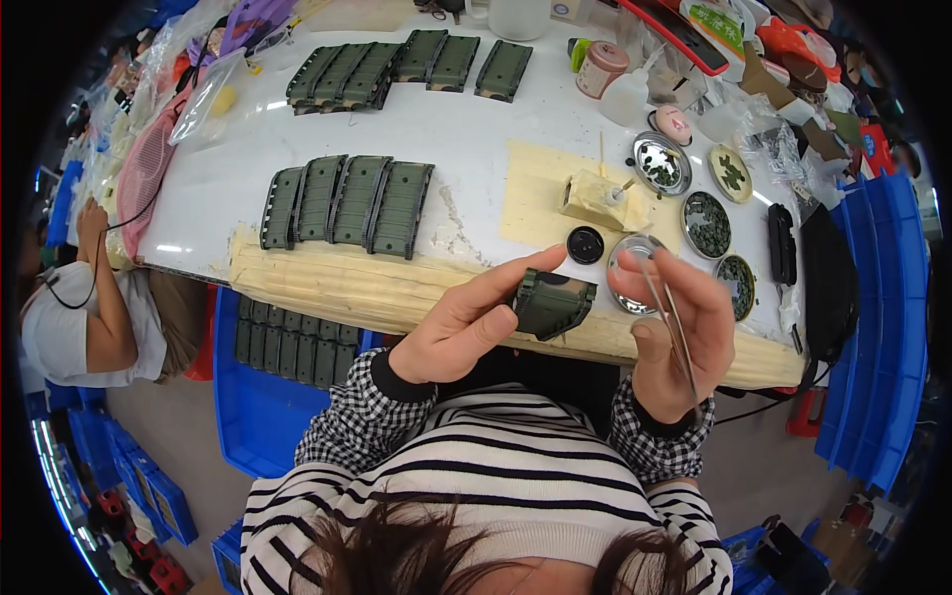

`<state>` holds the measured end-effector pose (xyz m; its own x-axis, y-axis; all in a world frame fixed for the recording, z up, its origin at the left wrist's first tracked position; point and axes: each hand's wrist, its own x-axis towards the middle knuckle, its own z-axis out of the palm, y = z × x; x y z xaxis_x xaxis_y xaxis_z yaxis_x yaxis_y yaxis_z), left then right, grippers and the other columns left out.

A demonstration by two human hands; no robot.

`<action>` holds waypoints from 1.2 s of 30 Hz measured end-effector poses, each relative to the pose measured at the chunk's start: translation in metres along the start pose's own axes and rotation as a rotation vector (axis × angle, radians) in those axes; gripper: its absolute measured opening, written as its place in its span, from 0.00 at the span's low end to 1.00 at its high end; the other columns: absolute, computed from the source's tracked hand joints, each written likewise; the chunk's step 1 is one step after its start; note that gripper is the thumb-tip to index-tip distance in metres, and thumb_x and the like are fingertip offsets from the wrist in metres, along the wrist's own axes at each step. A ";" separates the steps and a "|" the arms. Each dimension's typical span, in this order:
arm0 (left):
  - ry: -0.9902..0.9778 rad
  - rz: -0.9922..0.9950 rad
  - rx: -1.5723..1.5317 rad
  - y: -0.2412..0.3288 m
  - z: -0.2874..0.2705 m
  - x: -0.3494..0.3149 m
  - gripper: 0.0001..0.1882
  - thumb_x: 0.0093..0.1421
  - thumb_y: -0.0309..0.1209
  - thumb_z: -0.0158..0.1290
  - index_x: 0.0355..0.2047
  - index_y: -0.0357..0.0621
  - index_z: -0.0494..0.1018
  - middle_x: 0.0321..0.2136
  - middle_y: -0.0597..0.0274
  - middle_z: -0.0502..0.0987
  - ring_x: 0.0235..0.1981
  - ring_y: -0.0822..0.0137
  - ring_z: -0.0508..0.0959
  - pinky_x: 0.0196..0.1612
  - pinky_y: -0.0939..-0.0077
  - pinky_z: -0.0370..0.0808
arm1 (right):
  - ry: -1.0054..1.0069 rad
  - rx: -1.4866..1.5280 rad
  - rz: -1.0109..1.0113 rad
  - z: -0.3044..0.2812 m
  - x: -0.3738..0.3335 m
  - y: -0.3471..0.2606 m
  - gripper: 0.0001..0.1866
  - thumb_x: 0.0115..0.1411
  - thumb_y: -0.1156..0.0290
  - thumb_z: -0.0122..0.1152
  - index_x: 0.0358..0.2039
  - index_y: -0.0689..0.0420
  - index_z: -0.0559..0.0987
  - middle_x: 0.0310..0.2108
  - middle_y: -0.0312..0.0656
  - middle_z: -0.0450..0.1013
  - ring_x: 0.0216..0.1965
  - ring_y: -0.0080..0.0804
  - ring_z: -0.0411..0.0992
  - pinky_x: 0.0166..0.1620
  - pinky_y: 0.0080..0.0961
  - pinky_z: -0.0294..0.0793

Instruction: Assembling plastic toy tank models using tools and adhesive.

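- As the left hand (458, 329) pinched a camouflage casing (555, 303), the half-curled right hand (689, 325) held tweezers (680, 340).
- Seemingly, tweezer work was underway, its next move calling for steady aim.

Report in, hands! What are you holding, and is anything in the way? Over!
Left hand holding camouflage piece. Right hand holding tweezers. Black round lid just beyond the piece, seemingly blocking neither hand.

The left hand (458, 327) reaches inward in a gripping pose, index finger (511, 279) stretched, thumb (488, 329) below it. The right hand (706, 332) stands raised with bent fingers (694, 281); how firmly they press, I cannot say well.
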<state>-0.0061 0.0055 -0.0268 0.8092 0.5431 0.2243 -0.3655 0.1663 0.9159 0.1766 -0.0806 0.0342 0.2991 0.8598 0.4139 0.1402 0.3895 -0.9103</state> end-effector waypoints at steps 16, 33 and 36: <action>-0.053 0.007 0.112 0.006 0.001 0.000 0.28 0.69 0.33 0.40 0.66 0.36 0.51 0.60 0.56 0.64 0.55 0.72 0.66 0.55 0.79 0.64 | -0.392 -0.428 -0.354 -0.005 0.018 -0.007 0.20 0.46 0.73 0.69 0.43 0.59 0.80 0.40 0.43 0.75 0.46 0.38 0.75 0.55 0.42 0.73; 0.015 0.154 0.139 -0.011 0.006 0.000 0.27 0.66 0.24 0.40 0.65 0.31 0.52 0.63 0.48 0.60 0.63 0.62 0.61 0.64 0.71 0.56 | -0.326 -0.462 -0.328 0.003 0.014 -0.007 0.13 0.49 0.77 0.68 0.37 0.60 0.80 0.38 0.44 0.76 0.44 0.40 0.77 0.53 0.39 0.75; 0.019 0.140 0.128 -0.012 0.007 -0.001 0.27 0.66 0.24 0.40 0.65 0.31 0.52 0.63 0.49 0.59 0.63 0.62 0.61 0.64 0.71 0.56 | -0.307 -0.449 -0.326 0.005 0.013 -0.006 0.12 0.50 0.77 0.68 0.37 0.61 0.80 0.37 0.44 0.76 0.44 0.40 0.77 0.53 0.39 0.75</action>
<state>0.0003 -0.0025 -0.0355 0.7451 0.5692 0.3477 -0.4116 -0.0179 0.9112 0.1753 -0.0702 0.0445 -0.1005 0.8017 0.5892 0.5807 0.5281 -0.6196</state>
